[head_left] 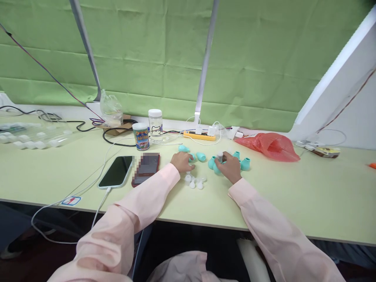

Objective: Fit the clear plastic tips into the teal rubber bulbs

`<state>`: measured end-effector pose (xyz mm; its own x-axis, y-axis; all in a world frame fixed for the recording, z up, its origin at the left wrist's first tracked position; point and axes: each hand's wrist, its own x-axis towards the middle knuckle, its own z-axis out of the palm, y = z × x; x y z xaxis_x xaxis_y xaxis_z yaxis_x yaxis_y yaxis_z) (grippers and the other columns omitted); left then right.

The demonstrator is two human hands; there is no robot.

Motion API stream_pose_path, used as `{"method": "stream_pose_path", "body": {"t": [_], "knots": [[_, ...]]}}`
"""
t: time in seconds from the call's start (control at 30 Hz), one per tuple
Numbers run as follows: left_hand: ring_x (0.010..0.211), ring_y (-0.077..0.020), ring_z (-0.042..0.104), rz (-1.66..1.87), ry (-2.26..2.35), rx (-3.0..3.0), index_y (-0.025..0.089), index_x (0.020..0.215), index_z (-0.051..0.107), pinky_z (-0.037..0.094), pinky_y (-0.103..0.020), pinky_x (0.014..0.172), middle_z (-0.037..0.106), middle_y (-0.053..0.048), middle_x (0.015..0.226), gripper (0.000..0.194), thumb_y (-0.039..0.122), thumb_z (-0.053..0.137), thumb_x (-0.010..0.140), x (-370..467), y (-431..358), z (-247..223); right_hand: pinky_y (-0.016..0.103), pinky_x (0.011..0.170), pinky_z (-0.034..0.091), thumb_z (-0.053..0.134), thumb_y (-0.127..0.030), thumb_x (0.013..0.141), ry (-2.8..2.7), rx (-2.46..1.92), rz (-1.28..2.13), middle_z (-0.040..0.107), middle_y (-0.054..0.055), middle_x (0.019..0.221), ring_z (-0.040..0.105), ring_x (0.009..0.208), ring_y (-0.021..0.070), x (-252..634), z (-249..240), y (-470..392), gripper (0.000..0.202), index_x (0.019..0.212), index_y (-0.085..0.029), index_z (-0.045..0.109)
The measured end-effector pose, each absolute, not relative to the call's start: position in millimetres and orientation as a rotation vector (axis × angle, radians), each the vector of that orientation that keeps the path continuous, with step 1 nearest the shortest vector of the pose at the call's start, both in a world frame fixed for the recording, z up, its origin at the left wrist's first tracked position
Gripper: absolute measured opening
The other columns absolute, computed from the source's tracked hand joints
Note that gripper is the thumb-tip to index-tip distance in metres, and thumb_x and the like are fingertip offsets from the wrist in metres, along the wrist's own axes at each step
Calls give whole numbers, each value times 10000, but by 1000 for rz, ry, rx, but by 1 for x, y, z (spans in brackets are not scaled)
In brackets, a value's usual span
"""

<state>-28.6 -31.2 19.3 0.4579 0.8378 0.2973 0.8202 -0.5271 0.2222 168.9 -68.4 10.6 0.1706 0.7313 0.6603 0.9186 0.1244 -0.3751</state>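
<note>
My left hand (pixel 182 161) is on the table with its fingers curled around a teal bulb-shaped piece (pixel 192 157), which they partly cover. Two more teal pieces (pixel 201 156) lie loose just beyond it. In front of that hand sits a small group of white translucent plugs (pixel 192 183). My right hand (pixel 231 167) pinches a whitish translucent piece (pixel 219 155), partly hidden by the fingers, above a cluster of teal bottle-shaped pieces (pixel 245 163). Several of these stand upright with their open necks up; the hand hides some of them.
Left of my hands lie two phones (pixel 116 172) (pixel 147 168), one with a white cable. Behind stand a printed tub (pixel 141 137), a clear jar (pixel 155 125) and a yellow power strip (pixel 199 136). A red plastic bag (pixel 268 145) lies back right; clear tubes with white caps (pixel 32 137) lie far left.
</note>
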Motion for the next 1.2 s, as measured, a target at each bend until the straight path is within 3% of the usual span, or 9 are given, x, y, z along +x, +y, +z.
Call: {"method": "stream_pose_path", "body": {"t": [0.13, 0.4, 0.6, 0.67, 0.83, 1.03, 1.2], "knots": [[822, -194, 528, 352, 1528, 2732, 229, 870, 587, 400, -271, 645, 583, -36, 876, 318, 395, 497, 615, -27, -33, 17, 234, 472, 307, 494, -325, 604, -1516, -1706, -266, 577, 2, 571, 513, 551, 169, 169, 11, -68, 219, 786, -204, 497], [757, -180, 536, 389, 1492, 2651, 212, 823, 607, 386, -249, 618, 604, -37, 796, 254, 344, 451, 673, -33, -31, 27, 252, 486, 340, 501, -320, 628, -1559, -1486, -280, 581, 1, 636, 513, 536, 158, 164, 8, -71, 289, 881, -194, 441], [782, -179, 532, 420, 1676, 2632, 230, 835, 607, 391, -252, 641, 596, -39, 816, 250, 203, 437, 654, -48, -20, 34, 373, 686, 389, 544, -328, 616, -1517, -1148, -579, 454, 118, 1008, 465, 913, 242, 163, 11, -81, 360, 920, -183, 416], [777, -183, 534, 338, 1685, 2653, 231, 825, 607, 394, -257, 644, 593, -39, 807, 246, 204, 458, 631, -51, -18, 33, 395, 712, 384, 557, -305, 615, -1595, -1012, -624, 434, 119, 994, 442, 938, 247, 162, 10, -85, 325, 890, -191, 425], [776, -206, 537, 202, 1684, 2734, 212, 765, 609, 395, -291, 654, 584, -58, 811, 206, 201, 496, 593, -56, -17, 33, 314, 626, 416, 493, -249, 681, -2183, -746, -395, 504, 66, 814, 483, 756, 171, 144, 3, -97, 179, 854, -203, 480], [753, -187, 532, 95, 1548, 2739, 212, 693, 615, 386, -252, 631, 581, -37, 753, 186, 197, 539, 524, -62, -16, 40, 359, 694, 413, 505, -364, 682, -2507, -835, -161, 504, 87, 991, 426, 905, 217, 126, 0, -104, 437, 1078, -190, 445], [636, -161, 531, 22, 1392, 2666, 207, 699, 635, 379, -221, 544, 564, -23, 661, 237, 233, 606, 466, -62, -17, 39, 358, 693, 419, 479, -382, 718, -2537, -887, -89, 527, 72, 891, 439, 850, 200, 126, -7, -98, 395, 1069, -202, 469]]}}
